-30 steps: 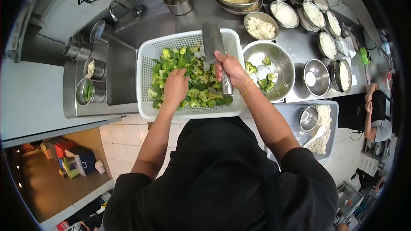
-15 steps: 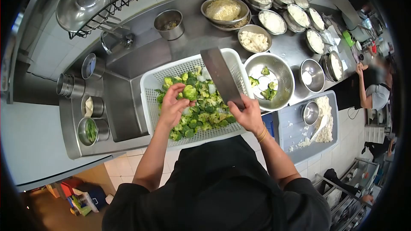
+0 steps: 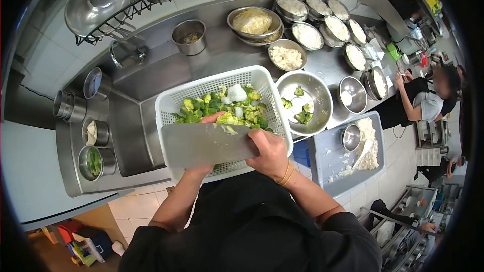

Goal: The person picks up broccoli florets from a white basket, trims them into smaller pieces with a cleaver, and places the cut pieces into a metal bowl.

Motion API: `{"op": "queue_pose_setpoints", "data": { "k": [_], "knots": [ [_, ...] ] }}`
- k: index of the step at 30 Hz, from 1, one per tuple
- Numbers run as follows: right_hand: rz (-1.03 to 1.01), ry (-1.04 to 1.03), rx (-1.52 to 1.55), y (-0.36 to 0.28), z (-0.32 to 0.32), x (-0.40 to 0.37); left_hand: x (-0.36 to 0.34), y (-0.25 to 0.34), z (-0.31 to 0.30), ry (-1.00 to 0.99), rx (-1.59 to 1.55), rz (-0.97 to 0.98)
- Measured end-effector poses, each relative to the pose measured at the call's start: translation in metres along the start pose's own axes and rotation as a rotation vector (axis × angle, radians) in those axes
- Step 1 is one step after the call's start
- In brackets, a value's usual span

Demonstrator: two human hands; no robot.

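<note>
Broccoli (image 3: pixel 194 113): cut florets lay heaped in the white basket (image 3: pixel 160 105), with whitish, translucent lumps (image 3: pixel 236 92) on top toward the far side.
Cleaver (image 3: pixel 206 147): its broad blade lay across the near part of the basket in my view, covering some florets.
Right hand (image 3: pixel 270 154): I had it closed around the cleaver's handle end, over the basket's near right side.
Left hand (image 3: pixel 213 118): mostly hidden behind the blade; some of my fingers showed beside the florets, and I couldn't tell whether they gripped one.
Colander (image 3: pixel 323 99): it stood close against the basket's right side, a few florets inside, crowding that edge.
Sink (image 3: pixel 143 138): its basin opened just left of the basket, with small steel pots (image 3: pixel 108 161) along its far left side.
Counter behind: a deep pot (image 3: pixel 189 45), a bowl of pale chunks (image 3: pixel 286 58) and clustered bowls of white grains (image 3: pixel 307 36).
Grey tray (image 3: pixel 327 153): to the right, below the colander, holding a small steel bowl (image 3: pixel 351 137).
Co-worker (image 3: pixel 416 105): a person stood well apart, far right.
</note>
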State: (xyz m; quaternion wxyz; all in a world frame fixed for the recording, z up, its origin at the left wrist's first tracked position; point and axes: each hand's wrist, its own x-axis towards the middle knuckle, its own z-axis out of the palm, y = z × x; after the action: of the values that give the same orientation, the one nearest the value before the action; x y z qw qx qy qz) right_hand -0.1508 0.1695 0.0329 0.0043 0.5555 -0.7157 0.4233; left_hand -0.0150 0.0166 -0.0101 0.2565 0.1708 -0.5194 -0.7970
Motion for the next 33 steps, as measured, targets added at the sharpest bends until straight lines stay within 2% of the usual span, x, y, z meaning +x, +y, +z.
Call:
{"op": "queue_pose_setpoints", "data": {
  "k": [1,5,7,13,22,23,25,29,31,32,33],
  "knots": [
    [-0.050,-0.010,-0.003,-0.001,-0.004,0.003,-0.002,0.003,0.002,-0.040,0.009,0.009],
    [-0.159,-0.026,-0.038,-0.006,-0.014,0.007,-0.015,0.045,0.023,0.008,0.154,0.048],
    [-0.219,-0.024,-0.073,-0.007,-0.019,0.010,-0.018,0.061,0.029,0.028,0.202,-0.063],
    [-0.295,-0.032,-0.076,-0.011,-0.030,0.018,-0.023,0.071,0.037,0.029,0.326,-0.028],
    [-0.330,-0.004,-0.050,-0.010,-0.029,0.018,-0.028,0.085,0.045,0.032,0.043,-0.103],
    [-0.329,-0.002,-0.048,-0.010,-0.029,0.019,-0.028,0.085,0.047,0.032,0.045,-0.104],
    [-0.320,0.007,-0.072,-0.012,-0.031,0.020,-0.028,0.087,0.054,0.087,0.298,-0.032],
    [-0.283,0.030,-0.092,-0.006,-0.023,0.015,-0.027,0.087,0.047,0.088,0.280,-0.087],
    [-0.201,0.045,-0.108,0.003,-0.012,0.009,-0.029,0.065,0.031,0.007,0.171,0.060],
    [-0.208,0.049,-0.107,0.006,-0.009,0.007,-0.029,0.050,0.026,0.006,0.174,0.067],
    [-0.169,0.058,-0.101,0.009,-0.006,0.005,-0.027,0.040,0.026,0.056,0.208,0.173]
  ]
}}
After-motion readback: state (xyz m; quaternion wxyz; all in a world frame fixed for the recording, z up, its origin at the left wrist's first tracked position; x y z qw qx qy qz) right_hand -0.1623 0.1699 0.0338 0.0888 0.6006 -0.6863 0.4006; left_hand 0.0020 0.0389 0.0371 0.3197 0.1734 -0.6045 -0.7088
